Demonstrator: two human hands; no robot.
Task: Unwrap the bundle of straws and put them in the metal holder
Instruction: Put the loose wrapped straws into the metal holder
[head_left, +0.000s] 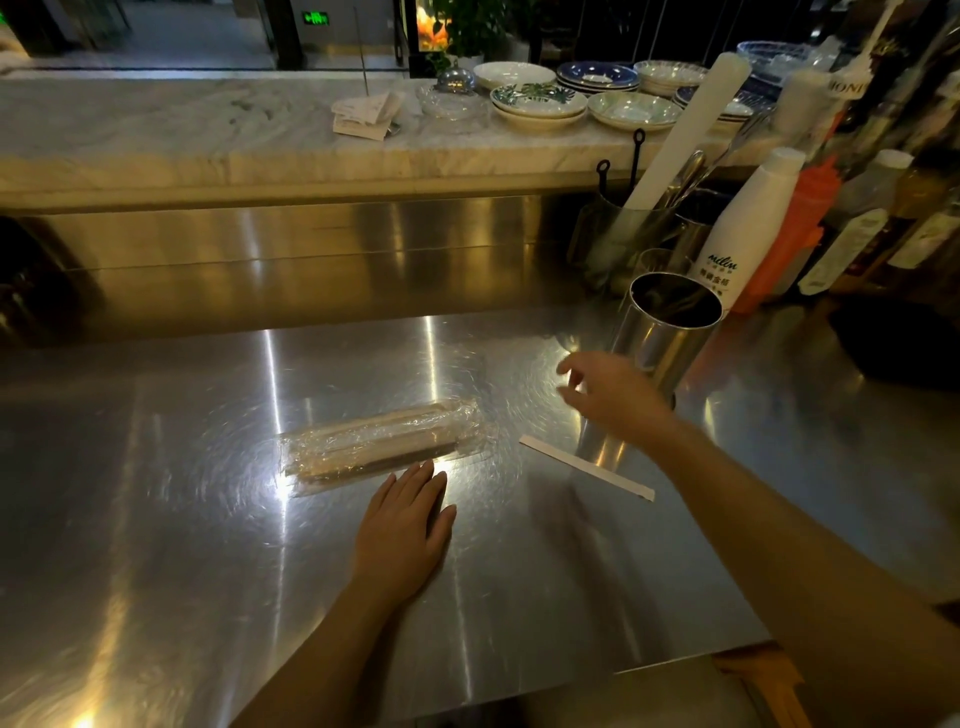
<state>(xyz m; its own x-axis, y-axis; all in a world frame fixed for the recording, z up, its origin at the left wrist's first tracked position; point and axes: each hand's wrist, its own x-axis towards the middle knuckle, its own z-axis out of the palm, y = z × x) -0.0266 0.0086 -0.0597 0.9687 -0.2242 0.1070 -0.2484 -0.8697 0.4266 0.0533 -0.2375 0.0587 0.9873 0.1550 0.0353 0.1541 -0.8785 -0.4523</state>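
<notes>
A bundle of straws (379, 444) in clear plastic wrap lies on its side in the middle of the steel counter (208, 519). My left hand (405, 525) rests flat on the counter, fingertips just short of the bundle's near edge. My right hand (613, 395) hovers blurred in front of the tall metal holder (660, 332), fingers spread and holding nothing. The holder stands upright at the right, with a few dark sticks inside. One paper-wrapped straw (587, 467) lies loose on the counter beneath my right forearm.
Behind the holder stand a white bottle (748, 234), an orange bottle (795, 239), more bottles and a utensil cup with a white roll (685, 130). Stacked plates (540, 101) and folded papers (363, 114) sit on the marble ledge beyond. The counter's front edge runs near my right elbow.
</notes>
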